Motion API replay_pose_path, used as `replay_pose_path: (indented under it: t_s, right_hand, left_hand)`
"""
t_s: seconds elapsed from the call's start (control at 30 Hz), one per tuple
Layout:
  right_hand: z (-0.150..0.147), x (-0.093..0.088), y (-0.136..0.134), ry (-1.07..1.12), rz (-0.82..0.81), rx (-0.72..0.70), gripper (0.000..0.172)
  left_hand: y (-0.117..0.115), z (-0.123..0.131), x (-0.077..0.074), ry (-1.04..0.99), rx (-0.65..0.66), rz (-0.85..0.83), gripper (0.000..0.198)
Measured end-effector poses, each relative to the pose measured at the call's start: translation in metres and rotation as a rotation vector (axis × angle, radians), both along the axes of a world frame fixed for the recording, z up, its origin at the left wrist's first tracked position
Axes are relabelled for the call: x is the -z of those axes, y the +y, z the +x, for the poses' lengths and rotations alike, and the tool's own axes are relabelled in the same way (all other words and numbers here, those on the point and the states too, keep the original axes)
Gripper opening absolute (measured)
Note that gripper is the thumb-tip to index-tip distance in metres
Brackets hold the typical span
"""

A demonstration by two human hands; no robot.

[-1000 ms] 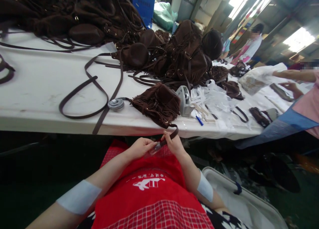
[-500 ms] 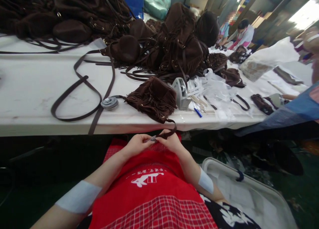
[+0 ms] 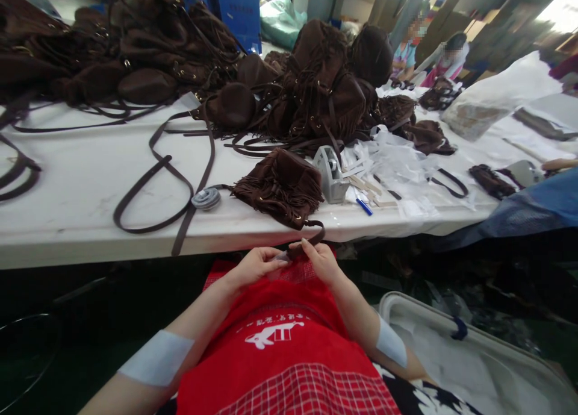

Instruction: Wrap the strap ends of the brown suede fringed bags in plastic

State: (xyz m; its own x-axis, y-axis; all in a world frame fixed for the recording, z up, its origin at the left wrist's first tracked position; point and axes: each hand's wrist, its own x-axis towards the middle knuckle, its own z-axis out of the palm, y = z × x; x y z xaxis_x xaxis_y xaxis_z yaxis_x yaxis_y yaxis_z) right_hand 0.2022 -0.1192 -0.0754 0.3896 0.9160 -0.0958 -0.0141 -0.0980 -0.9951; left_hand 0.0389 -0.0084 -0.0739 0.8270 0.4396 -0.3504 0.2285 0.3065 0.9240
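My left hand (image 3: 256, 267) pinches a small greyish piece (image 3: 283, 256) at the end of a dark brown strap; what that piece is I cannot make out. My right hand (image 3: 321, 262) is closed on the same strap (image 3: 318, 233), close to its end. This strap runs up over the table edge to a brown fringed bag (image 3: 282, 183), which lies on the white table (image 3: 81, 216) just beyond my hands. A grey coiled roll (image 3: 206, 199) sits left of the bag. To the bag's right stands a grey tape dispenser (image 3: 329, 174).
Brown bags are heaped at the back left (image 3: 149, 53) and centre (image 3: 325, 84). A blue marker (image 3: 363, 206) and white scraps (image 3: 388, 156) lie at right. A white bin (image 3: 451, 336) stands low at my right. Other people (image 3: 447, 59) work farther off.
The view has shifted, so the table's contents appear lower and mostly farther right. My right hand's fingers have moved slightly on the strap, and more of its end shows between my hands.
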Motion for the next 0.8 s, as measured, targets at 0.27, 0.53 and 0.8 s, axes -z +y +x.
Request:
replay_pose_path:
  t_s: [0.27,0.53,0.8]
  right_hand:
    - [-0.005,0.000,0.003,-0.140,0.107,-0.028,0.044]
    - [-0.004,-0.003,0.001,-0.008,0.077,-0.036,0.050]
    - [0.005,-0.008,0.003,0.051,0.062,-0.012,0.059]
  left_hand:
    - [0.000,0.004,-0.002,0.006,0.059,0.000,0.044]
    - [0.003,-0.001,-0.007,-0.046,0.227,-0.053,0.044]
    - [0.000,-0.006,0.009,-0.074,0.350,-0.141,0.069]
